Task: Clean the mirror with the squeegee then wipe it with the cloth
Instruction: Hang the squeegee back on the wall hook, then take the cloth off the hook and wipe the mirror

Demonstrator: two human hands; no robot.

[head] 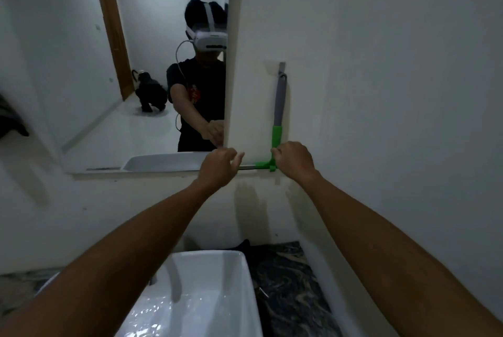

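The mirror (130,69) hangs on the white wall at the left, and its right edge meets a wall corner. A squeegee (278,108) with a grey handle and a green head hangs from a hook (282,66) just right of that corner. Its blade runs left along the mirror's lower edge. My right hand (295,162) grips the green neck just above the head. My left hand (220,166) is at the blade's left end by the mirror's lower right corner, fingers loosely curled and apart. A dark, cloth-like thing (245,244) lies behind the basin.
A white rectangular basin (206,296) holding water sits below my arms. A dark marbled countertop (288,282) lies to its right, against the wall. The mirror reflects me, a wooden door and a dark bag on the floor.
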